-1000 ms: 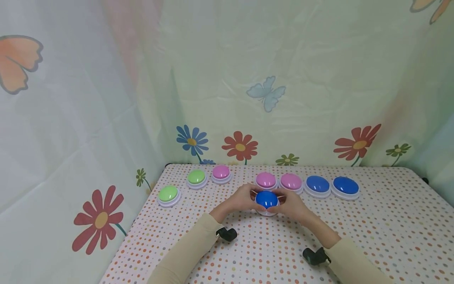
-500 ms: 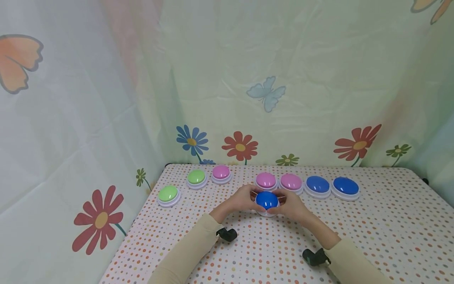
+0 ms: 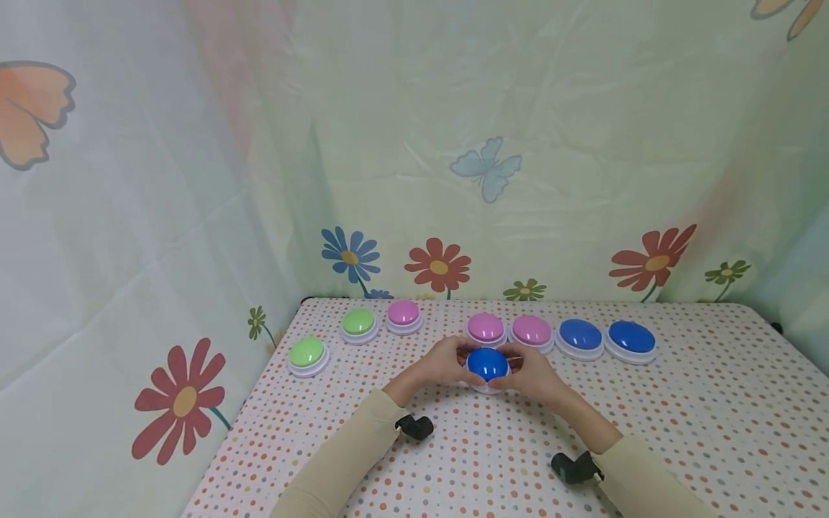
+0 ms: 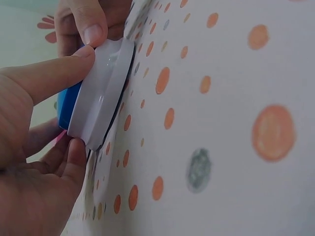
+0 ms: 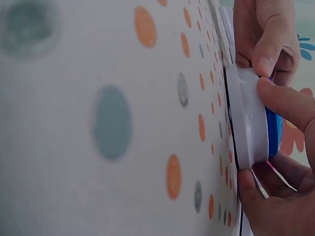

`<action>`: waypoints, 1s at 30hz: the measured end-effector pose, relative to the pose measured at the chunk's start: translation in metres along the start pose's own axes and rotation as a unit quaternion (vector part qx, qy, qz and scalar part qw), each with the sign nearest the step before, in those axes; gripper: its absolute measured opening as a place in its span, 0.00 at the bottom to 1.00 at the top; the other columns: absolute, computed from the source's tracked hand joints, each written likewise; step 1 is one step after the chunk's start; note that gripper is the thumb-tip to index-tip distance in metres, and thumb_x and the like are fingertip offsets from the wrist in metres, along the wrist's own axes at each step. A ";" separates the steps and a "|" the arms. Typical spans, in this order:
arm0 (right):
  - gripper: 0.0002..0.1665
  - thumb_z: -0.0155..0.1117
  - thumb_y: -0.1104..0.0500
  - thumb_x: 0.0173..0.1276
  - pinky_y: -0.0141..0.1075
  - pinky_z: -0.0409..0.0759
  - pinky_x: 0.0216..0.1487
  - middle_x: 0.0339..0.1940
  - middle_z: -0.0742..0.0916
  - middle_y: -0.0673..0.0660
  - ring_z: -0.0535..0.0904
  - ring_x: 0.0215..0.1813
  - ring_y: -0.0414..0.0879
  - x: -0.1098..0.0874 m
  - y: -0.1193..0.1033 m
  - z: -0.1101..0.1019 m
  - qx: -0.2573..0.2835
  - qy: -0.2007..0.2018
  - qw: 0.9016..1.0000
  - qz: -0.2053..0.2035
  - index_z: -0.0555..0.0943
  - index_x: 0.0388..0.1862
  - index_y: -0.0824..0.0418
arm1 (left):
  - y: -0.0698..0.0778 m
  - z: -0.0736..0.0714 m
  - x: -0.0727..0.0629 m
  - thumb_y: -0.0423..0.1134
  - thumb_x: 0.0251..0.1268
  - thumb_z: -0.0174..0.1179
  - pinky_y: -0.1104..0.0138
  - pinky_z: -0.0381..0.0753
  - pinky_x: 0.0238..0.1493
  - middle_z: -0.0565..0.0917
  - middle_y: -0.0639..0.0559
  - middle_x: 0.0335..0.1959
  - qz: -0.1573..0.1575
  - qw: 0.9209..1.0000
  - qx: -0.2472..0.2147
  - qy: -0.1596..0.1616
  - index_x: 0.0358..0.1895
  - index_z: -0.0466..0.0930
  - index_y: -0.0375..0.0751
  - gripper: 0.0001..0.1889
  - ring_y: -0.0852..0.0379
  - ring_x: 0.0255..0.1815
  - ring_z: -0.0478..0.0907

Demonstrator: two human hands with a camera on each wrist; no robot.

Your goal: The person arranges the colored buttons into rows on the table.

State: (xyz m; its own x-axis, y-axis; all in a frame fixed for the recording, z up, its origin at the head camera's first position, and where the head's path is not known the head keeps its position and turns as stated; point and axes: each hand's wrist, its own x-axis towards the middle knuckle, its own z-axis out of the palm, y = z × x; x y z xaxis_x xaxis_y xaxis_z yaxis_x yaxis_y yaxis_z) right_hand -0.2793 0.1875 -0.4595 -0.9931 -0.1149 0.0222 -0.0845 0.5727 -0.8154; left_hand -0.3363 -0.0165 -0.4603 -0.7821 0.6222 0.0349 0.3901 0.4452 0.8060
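Observation:
A blue dome push button (image 3: pixel 487 365) with a white round base sits between both hands on the dotted tabletop. My left hand (image 3: pixel 445 362) grips its left side and my right hand (image 3: pixel 532 373) grips its right side. Both thumbs meet at the near edge of the white base, as the left wrist view shows on the button's base (image 4: pixel 101 93). Other fingers curl around the sides and far side, partly hidden in the head view. In the right wrist view the base (image 5: pixel 246 118) stands close against the table surface. Just behind it is a pink button (image 3: pixel 486 327).
Along the back stand another pink button (image 3: pixel 532 331) and two blue buttons (image 3: pixel 580 336) to the right. Further left are a third pink button (image 3: pixel 404 314) and two green buttons (image 3: pixel 307 352). A flowered curtain (image 3: pixel 388 180) rises behind the dotted table (image 3: pixel 725 403).

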 end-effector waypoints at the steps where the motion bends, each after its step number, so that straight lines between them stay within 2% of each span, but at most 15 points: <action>1: 0.40 0.79 0.58 0.54 0.49 0.79 0.53 0.55 0.80 0.66 0.76 0.54 0.59 0.000 0.000 0.000 0.000 0.000 1.000 0.001 0.71 0.63 0.68 | 0.000 0.000 0.000 0.41 0.49 0.77 0.74 0.76 0.48 0.79 0.58 0.49 0.000 1.000 -0.002 0.000 0.61 0.75 0.41 0.34 0.65 0.45 0.75; 11: 0.42 0.79 0.58 0.53 0.50 0.78 0.53 0.55 0.79 0.66 0.76 0.55 0.60 -0.001 0.000 0.001 0.004 -0.005 1.000 0.009 0.71 0.64 0.68 | -0.004 0.002 -0.001 0.38 0.51 0.76 0.74 0.76 0.49 0.79 0.55 0.53 0.010 1.000 -0.022 -0.005 0.63 0.73 0.40 0.34 0.64 0.47 0.76; 17: 0.48 0.79 0.55 0.53 0.54 0.75 0.57 0.63 0.74 0.70 0.71 0.61 0.65 0.000 -0.003 -0.002 -0.016 -0.003 1.000 0.006 0.66 0.68 0.67 | -0.005 -0.002 -0.002 0.38 0.52 0.75 0.73 0.77 0.50 0.79 0.55 0.54 0.016 0.999 -0.040 0.006 0.64 0.72 0.40 0.34 0.63 0.49 0.76; 21: 0.50 0.79 0.56 0.53 0.56 0.74 0.58 0.66 0.72 0.70 0.69 0.63 0.66 0.002 -0.008 -0.005 -0.044 0.009 0.999 -0.009 0.64 0.70 0.67 | -0.008 -0.012 -0.006 0.40 0.54 0.74 0.72 0.76 0.51 0.78 0.53 0.55 0.006 0.999 -0.050 0.014 0.65 0.71 0.41 0.34 0.60 0.53 0.76; 24: 0.48 0.78 0.55 0.54 0.57 0.74 0.57 0.65 0.72 0.70 0.69 0.63 0.67 0.004 -0.016 -0.006 -0.054 0.014 0.998 -0.024 0.65 0.69 0.68 | -0.011 -0.024 -0.011 0.42 0.56 0.72 0.70 0.76 0.53 0.76 0.48 0.58 0.005 0.999 -0.050 0.012 0.66 0.70 0.40 0.34 0.54 0.56 0.75; 30: 0.39 0.74 0.56 0.60 0.55 0.76 0.56 0.63 0.75 0.69 0.72 0.61 0.66 0.013 -0.035 -0.006 -0.025 0.032 0.998 -0.043 0.69 0.66 0.66 | -0.016 -0.049 -0.017 0.47 0.62 0.67 0.65 0.77 0.54 0.74 0.42 0.62 -0.004 0.999 -0.033 0.005 0.67 0.69 0.39 0.33 0.48 0.60 0.73</action>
State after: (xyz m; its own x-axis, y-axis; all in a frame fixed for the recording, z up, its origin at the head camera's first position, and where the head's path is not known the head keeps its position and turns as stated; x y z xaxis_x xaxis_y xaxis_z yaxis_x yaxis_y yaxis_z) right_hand -0.2902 0.1710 -0.4267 -0.9852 -0.1140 0.1283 -0.1713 0.6033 -0.7789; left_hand -0.3529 -0.0661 -0.4449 -0.7904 0.6117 0.0337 0.3504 0.4062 0.8440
